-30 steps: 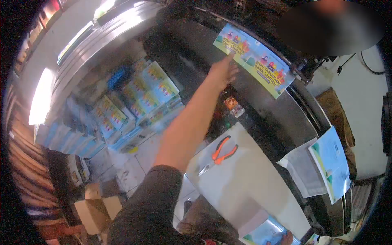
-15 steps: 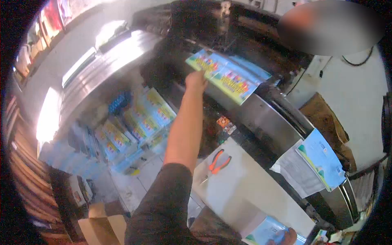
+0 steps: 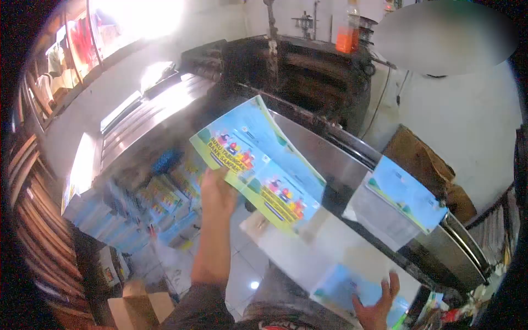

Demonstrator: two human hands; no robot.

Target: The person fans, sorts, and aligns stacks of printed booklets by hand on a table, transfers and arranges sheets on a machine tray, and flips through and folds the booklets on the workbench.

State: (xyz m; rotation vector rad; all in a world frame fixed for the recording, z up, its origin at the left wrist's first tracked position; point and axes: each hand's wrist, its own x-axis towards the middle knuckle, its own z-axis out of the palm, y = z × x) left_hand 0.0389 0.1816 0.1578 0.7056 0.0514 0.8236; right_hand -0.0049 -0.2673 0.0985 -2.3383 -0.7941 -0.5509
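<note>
My left hand grips the lower left edge of a printed sheet with blue and yellow cover art, raised above the bench. One side of this sheet is folded or lifted at the back. At the lower right, my right hand has its fingers apart, holding nothing, over a blue sheet on the white board. A blue cover sheet lies on white paper on the metal machine at the right.
Stacks of printed sheets stand at the left below a metal hood. An open cardboard box is at the lower left. Brown cardboard leans against the wall. A bottle with orange liquid stands at the back.
My left hand has brought the printed sheet off the machine, down and toward me. My right hand has lifted with its fingers spread. The view has shifted, and the raised sheet now covers the pliers' area.
</note>
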